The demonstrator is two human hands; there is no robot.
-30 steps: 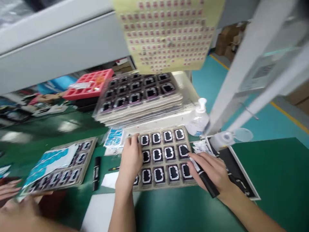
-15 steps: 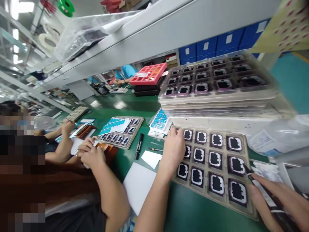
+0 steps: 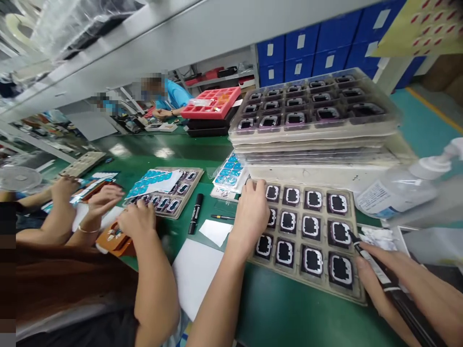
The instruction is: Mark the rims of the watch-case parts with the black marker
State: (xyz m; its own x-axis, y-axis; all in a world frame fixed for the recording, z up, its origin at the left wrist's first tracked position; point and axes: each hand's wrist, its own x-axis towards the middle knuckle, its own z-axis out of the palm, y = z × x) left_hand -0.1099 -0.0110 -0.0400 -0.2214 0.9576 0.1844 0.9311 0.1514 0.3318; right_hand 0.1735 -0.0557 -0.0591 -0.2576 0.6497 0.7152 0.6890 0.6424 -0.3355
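Observation:
A beige tray [image 3: 323, 278] lies on the green table, its pockets holding square dark parts with white rounded frames. My left hand [image 3: 253, 207] is at the tray's far left corner, fingers curled down over the edge and hiding a pocket there. In my right hand [image 3: 401, 274] is a black marker [image 3: 376, 265], held like a pen. Its tip meets the right side of a framed part [image 3: 340, 232] in the right-hand column, middle row.
Behind the tray rises a stack of filled clear trays [image 3: 311, 130]. A pump bottle [image 3: 398, 185] stands right. Left lie white paper [image 3: 197, 270], another marker [image 3: 196, 214] and a thin pen [image 3: 222, 217]. A co-worker's hands [image 3: 139, 219] are at an orange fixture [image 3: 117, 241].
My view has shifted, so the scene sits further left and higher. Both my hands keep their places at the tray, with the marker tip on the same part. The co-worker's hands have moved apart.

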